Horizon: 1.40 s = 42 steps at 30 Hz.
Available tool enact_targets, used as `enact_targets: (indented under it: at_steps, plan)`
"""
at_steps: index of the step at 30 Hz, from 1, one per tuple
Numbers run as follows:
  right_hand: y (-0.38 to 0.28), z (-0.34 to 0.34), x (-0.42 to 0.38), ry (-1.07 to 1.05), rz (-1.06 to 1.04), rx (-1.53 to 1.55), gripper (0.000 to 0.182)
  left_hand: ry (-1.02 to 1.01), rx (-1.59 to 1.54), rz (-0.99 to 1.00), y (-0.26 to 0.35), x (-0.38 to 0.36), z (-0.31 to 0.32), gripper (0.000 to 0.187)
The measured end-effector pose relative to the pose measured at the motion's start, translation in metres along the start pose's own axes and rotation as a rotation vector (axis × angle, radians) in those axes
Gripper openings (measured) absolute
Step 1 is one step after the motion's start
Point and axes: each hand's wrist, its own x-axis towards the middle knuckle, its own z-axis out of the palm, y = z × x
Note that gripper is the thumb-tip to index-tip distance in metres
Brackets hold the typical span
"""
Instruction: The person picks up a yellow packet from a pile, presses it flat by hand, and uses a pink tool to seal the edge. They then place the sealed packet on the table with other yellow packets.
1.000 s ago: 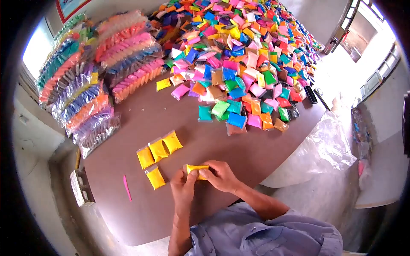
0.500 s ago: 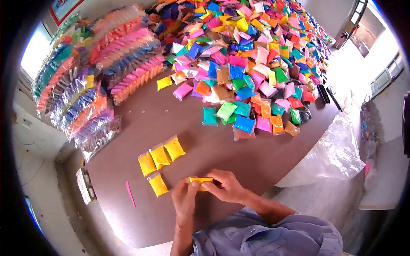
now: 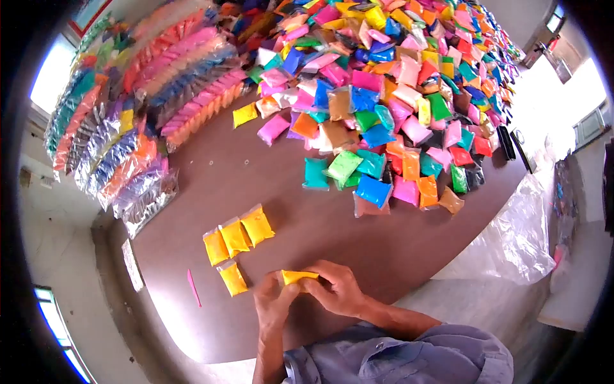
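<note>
Between my two hands, above the table's near edge, is a small yellow packet [image 3: 299, 276] in clear plastic. My left hand [image 3: 274, 299] pinches its left end, thumb on the near side. My right hand [image 3: 337, 289] grips the right end, its fingers curled behind. To the left of my hands, a single yellow packet [image 3: 233, 280] lies flat on the table. Just beyond it, three more lie side by side in a slanted row, the rightmost yellow packet [image 3: 258, 226] being farthest from me.
A large heap of mixed-colour packets [image 3: 377, 115] covers the table's far side. Clear bags of packets in rows [image 3: 192, 70] are stacked at far left. A pink strip [image 3: 193, 288] lies on the brown tabletop [image 3: 307, 230]. Clear plastic sheeting [image 3: 511, 237] hangs at the right edge.
The view has shifted slightly. Both hands still hold the yellow packet, which is now tipped so that less of the left thumb overlaps its face. The packets on the table lie as before.
</note>
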Motion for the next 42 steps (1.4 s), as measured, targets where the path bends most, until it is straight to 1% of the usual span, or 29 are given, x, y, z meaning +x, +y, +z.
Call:
enact_targets:
  at_steps: [1, 3, 4, 5, 6, 7, 9, 10, 11, 12, 13, 15, 16, 17, 19, 20, 21, 24, 27, 29, 30, 32, 33, 35, 37, 39, 42]
  plan:
    - [-0.001, 0.0, 0.001, -0.019, 0.008, 0.008, 0.02, 0.02, 0.0, -0.008, 0.003, 0.003, 0.0, 0.019]
    - [-0.005, -0.003, 0.002, -0.042, 0.003, -0.091, 0.019, 0.009, 0.082, -0.114, 0.009, 0.002, -0.004, 0.015]
    - [-0.003, -0.001, 0.001, -0.056, 0.025, -0.103, 0.017, 0.016, 0.072, -0.141, 0.005, 0.002, -0.008, 0.013]
    - [-0.004, 0.0, 0.002, -0.099, 0.038, -0.071, 0.017, 0.006, -0.021, -0.13, 0.008, 0.002, -0.006, 0.012]
    - [-0.008, -0.001, 0.004, -0.089, 0.048, -0.097, 0.018, -0.011, -0.019, -0.118, 0.01, 0.001, -0.007, 0.009]
    - [-0.009, 0.001, 0.004, -0.073, 0.056, -0.126, 0.02, -0.024, -0.079, -0.131, 0.006, 0.001, -0.008, 0.01]
    - [-0.001, 0.006, 0.001, -0.041, 0.083, -0.022, 0.018, -0.054, -0.152, -0.107, -0.001, 0.001, -0.007, 0.014]
    - [-0.005, 0.005, 0.001, -0.062, 0.125, -0.043, 0.017, -0.027, -0.159, -0.107, -0.004, 0.002, -0.007, 0.014]
    - [-0.004, 0.003, 0.0, -0.086, 0.128, -0.04, 0.017, -0.051, -0.117, -0.063, -0.007, 0.002, -0.008, 0.019]
    - [-0.002, 0.0, 0.0, -0.083, 0.087, -0.122, 0.017, -0.078, -0.074, -0.018, -0.008, 0.001, -0.008, 0.023]
    - [-0.001, -0.001, 0.0, -0.079, 0.041, -0.203, 0.017, -0.059, -0.079, -0.014, -0.006, 0.001, -0.007, 0.023]
    - [0.004, 0.001, -0.003, -0.074, 0.011, -0.147, 0.018, -0.113, -0.041, -0.024, 0.0, -0.001, -0.006, 0.03]
    - [0.005, 0.002, -0.004, -0.051, 0.044, -0.119, 0.02, -0.106, -0.052, -0.002, -0.006, 0.0, -0.006, 0.034]
    - [0.005, 0.004, -0.005, -0.026, 0.077, -0.093, 0.024, -0.098, -0.055, 0.008, -0.006, 0.0, -0.008, 0.034]
    - [0.002, 0.006, -0.005, -0.024, 0.047, -0.101, 0.025, -0.139, 0.082, -0.017, -0.005, 0.003, -0.013, 0.032]
    - [0.002, 0.005, -0.006, -0.032, 0.072, -0.114, 0.022, -0.144, 0.07, 0.033, -0.009, 0.004, -0.014, 0.033]
    - [0.002, 0.004, -0.007, -0.04, 0.097, -0.128, 0.019, -0.142, 0.062, 0.038, -0.01, 0.004, -0.015, 0.033]
    - [0.001, 0.002, -0.01, -0.072, 0.065, -0.19, 0.02, -0.165, 0.025, 0.099, -0.012, 0.005, -0.018, 0.03]
    - [0.002, 0.005, -0.007, -0.081, 0.003, -0.17, 0.02, -0.152, 0.054, 0.079, -0.014, 0.0, -0.021, 0.029]
    - [0.002, 0.004, -0.008, -0.072, -0.004, -0.195, 0.02, -0.196, 0.023, 0.054, -0.01, -0.002, -0.021, 0.029]
    - [0.002, 0.004, -0.009, -0.045, -0.009, -0.215, 0.021, -0.182, 0.015, 0.052, -0.008, -0.004, -0.019, 0.029]
    - [0.0, 0.005, -0.007, -0.044, -0.018, -0.222, 0.021, -0.169, -0.154, 0.116, -0.005, -0.005, -0.014, 0.028]
    - [0.0, 0.005, -0.006, -0.029, -0.026, -0.228, 0.022, -0.156, -0.161, 0.116, -0.006, -0.004, -0.013, 0.028]
    - [0.003, 0.004, -0.006, -0.049, -0.032, -0.238, 0.023, -0.12, -0.108, 0.057, -0.008, -0.003, -0.013, 0.028]
    - [0.005, 0.004, -0.008, -0.063, -0.037, -0.241, 0.024, -0.115, -0.08, 0.053, -0.012, -0.001, -0.015, 0.026]
    - [0.005, 0.007, -0.009, -0.035, 0.017, -0.245, 0.026, -0.114, -0.043, 0.051, -0.014, 0.0, -0.017, 0.025]
    - [0.003, 0.009, -0.011, -0.027, 0.045, -0.19, 0.028, -0.095, -0.005, 0.107, -0.017, 0.002, -0.016, 0.022]
